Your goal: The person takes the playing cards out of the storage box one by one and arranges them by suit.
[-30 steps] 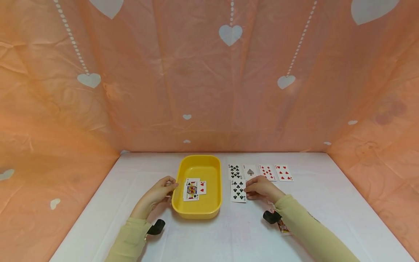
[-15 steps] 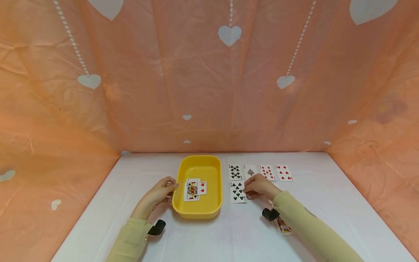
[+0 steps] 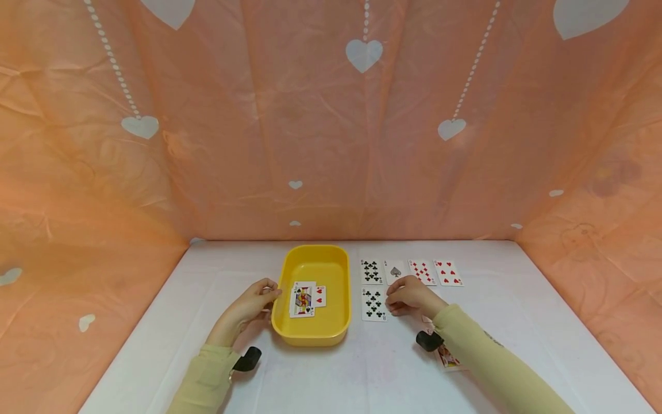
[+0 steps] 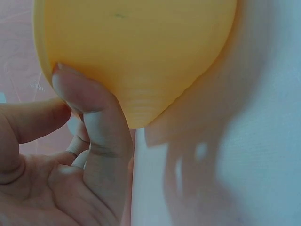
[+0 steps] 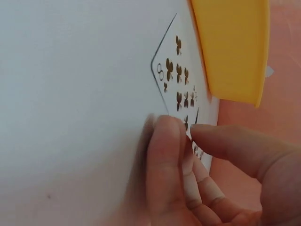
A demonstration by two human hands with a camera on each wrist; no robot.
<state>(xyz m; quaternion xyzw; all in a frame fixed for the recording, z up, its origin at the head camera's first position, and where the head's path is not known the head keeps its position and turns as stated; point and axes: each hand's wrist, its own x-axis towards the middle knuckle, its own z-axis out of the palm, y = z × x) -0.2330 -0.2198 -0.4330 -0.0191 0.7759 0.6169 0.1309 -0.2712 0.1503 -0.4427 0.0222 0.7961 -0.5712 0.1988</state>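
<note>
My left hand [image 3: 256, 302] holds the near left rim of a yellow plastic tray [image 3: 338, 328], with thumb and finger at its wall [image 4: 141, 42] in the left wrist view. Inside the tray lie a face card [image 3: 302, 300] and a hearts card [image 3: 320, 296], partly overlapping. To the tray's right, an eight of clubs [image 3: 374, 305] lies face up on the table. My right hand [image 3: 414, 296] is at that card's right edge; in the right wrist view, thumb and index tips stand slightly apart beside the card [image 5: 178, 70].
Behind the eight runs a row: a clubs card [image 3: 371, 272], an ace of spades [image 3: 395, 272], a diamonds card [image 3: 422, 272] and a six of hearts [image 3: 449, 273]. More cards, including a face card [image 3: 447, 357], lie partly hidden under the right forearm. Orange cloth walls the table.
The eight of clubs has come down slightly toward me and left, flat below the row. My right fingers have come off its edge. The left hand and tray have stayed put.
</note>
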